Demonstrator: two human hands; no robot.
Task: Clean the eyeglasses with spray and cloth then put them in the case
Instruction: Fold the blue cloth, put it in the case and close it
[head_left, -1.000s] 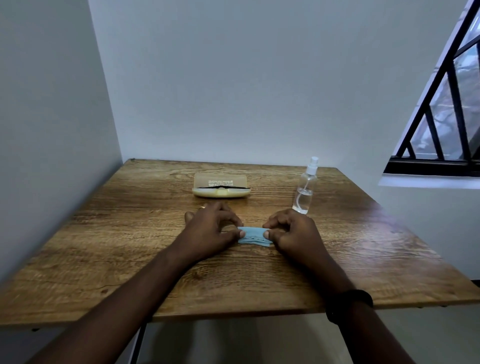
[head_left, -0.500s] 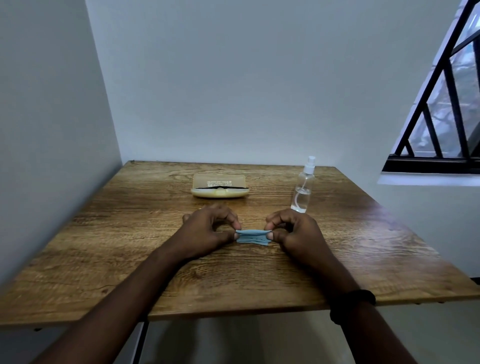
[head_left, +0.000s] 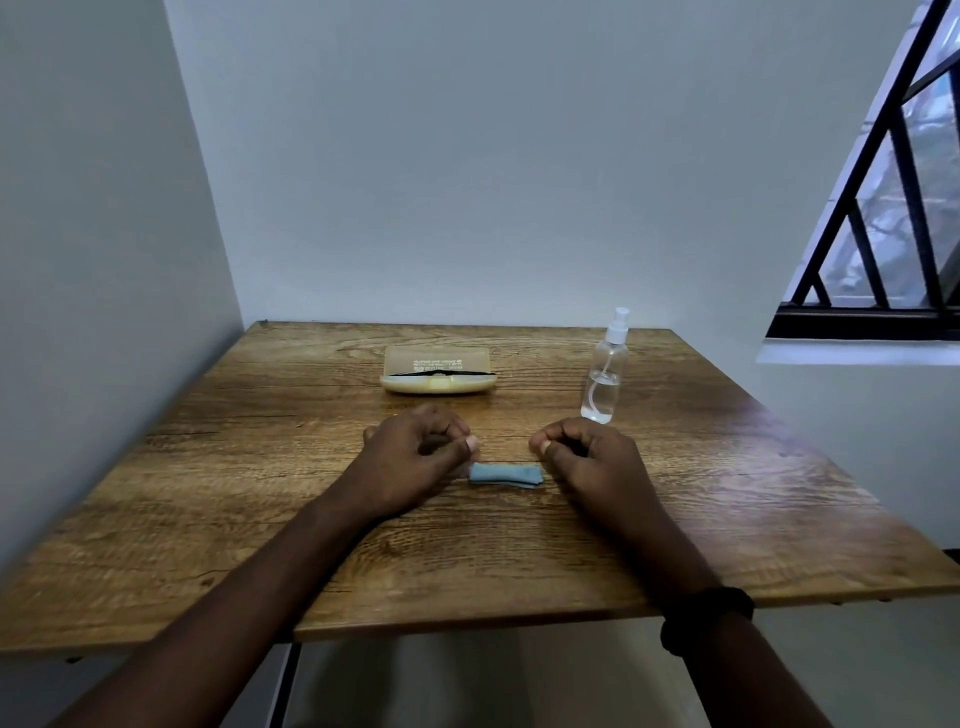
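The cloth (head_left: 505, 474) lies on the table (head_left: 727, 519) between left hand (head_left: 415, 460) and right hand (head_left: 589, 460), case (head_left: 439, 383) behind, spray bottle (head_left: 602, 384) back right.

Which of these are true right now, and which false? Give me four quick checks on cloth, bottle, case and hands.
1. The blue cloth lies folded on the table between both hands. True.
2. The right hand grips the spray bottle. False: the bottle stands alone, upright, beyond that hand.
3. The case is open. True.
4. The left hand pinches the cloth. False: its fingers are curled, holding nothing.
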